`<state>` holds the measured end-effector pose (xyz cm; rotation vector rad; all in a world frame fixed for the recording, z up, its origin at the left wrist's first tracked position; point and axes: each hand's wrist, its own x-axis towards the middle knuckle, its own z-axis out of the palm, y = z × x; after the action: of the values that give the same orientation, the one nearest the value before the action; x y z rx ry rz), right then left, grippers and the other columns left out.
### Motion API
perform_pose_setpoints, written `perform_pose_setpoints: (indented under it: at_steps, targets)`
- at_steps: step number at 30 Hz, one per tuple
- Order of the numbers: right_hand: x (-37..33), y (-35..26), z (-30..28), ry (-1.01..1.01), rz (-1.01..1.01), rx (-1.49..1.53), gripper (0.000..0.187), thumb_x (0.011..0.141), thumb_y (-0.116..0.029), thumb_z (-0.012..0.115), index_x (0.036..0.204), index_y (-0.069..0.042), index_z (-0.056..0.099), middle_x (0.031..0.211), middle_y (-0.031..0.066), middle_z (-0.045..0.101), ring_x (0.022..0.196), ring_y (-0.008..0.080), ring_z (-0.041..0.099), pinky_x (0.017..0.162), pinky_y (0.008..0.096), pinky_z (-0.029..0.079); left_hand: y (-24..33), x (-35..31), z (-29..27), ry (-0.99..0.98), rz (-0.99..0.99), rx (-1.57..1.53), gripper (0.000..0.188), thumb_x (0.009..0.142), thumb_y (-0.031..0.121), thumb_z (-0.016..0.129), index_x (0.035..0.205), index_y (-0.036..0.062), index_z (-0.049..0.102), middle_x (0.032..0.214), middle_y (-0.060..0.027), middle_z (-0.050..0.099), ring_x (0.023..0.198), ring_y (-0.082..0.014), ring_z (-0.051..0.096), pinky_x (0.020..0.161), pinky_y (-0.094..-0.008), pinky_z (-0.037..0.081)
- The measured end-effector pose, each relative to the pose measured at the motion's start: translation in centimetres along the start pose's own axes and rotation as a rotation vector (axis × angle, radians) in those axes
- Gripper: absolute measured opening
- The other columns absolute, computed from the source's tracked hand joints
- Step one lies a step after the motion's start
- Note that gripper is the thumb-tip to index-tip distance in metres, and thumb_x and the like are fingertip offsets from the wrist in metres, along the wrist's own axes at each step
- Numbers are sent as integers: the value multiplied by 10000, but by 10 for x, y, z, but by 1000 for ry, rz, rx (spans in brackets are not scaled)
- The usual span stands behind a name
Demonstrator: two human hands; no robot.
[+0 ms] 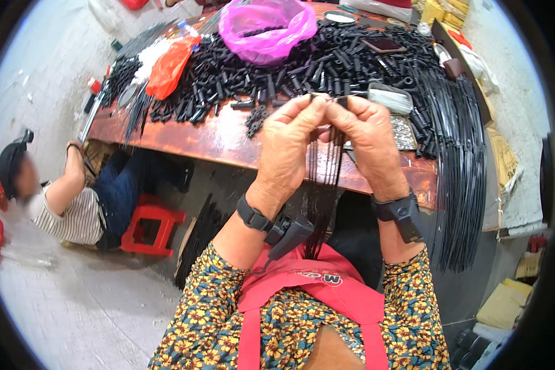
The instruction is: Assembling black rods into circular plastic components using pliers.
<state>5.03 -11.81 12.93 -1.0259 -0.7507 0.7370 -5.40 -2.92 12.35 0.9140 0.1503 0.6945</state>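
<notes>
My left hand (290,139) and my right hand (370,139) meet over the near edge of the table, fingertips pinched and almost touching. From between them hangs a bundle of thin black rods (322,179), reaching down to my red apron (327,283). Both hands are closed at the top of this bundle; the fingers hide how the rods are gripped. A small black piece (341,101) shows at the right fingertips, its kind too small to tell. Just beyond the hands lies a wide pile of short black tubes (271,86).
On the wooden table (225,132) sit a pink plastic bag (268,52), an orange bag (171,68) and a clear-topped box (390,98). Long black rods (459,185) overhang the right edge. At left another person (74,209) sits near a red stool (154,225).
</notes>
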Motion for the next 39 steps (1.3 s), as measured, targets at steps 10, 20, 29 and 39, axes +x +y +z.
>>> perform_pose_setpoints:
  at_steps: [10,20,29,39]
  targets:
    - [13,15,-31,31,45,46,167,901,-192,672,913,-26,688,796,37,691,635,83,637,608,222,536,-21,-44,-143,424,292,1297,157,760,55,676,909,13,700,809,-102,604,665,-181,598,634,-303,485]
    - [12,15,-32,46,18,20,187,905,-205,667,905,-19,688,794,44,690,619,92,637,590,222,523,-11,2,-157,482,361,1688,249,687,139,758,923,79,708,809,-102,566,762,-264,593,688,-376,479]
    - [10,12,-31,36,6,63,166,905,-181,665,893,-16,686,786,42,686,616,84,637,590,219,533,-11,5,-164,473,325,1806,226,700,150,754,919,98,731,763,-95,567,747,-257,606,686,-375,480]
    - [-6,-2,-16,-41,-15,-8,182,891,-183,676,836,-9,688,748,23,679,610,65,603,561,205,468,50,16,-71,200,106,324,181,865,67,502,1012,-21,561,857,-156,658,748,-274,680,676,-384,573]
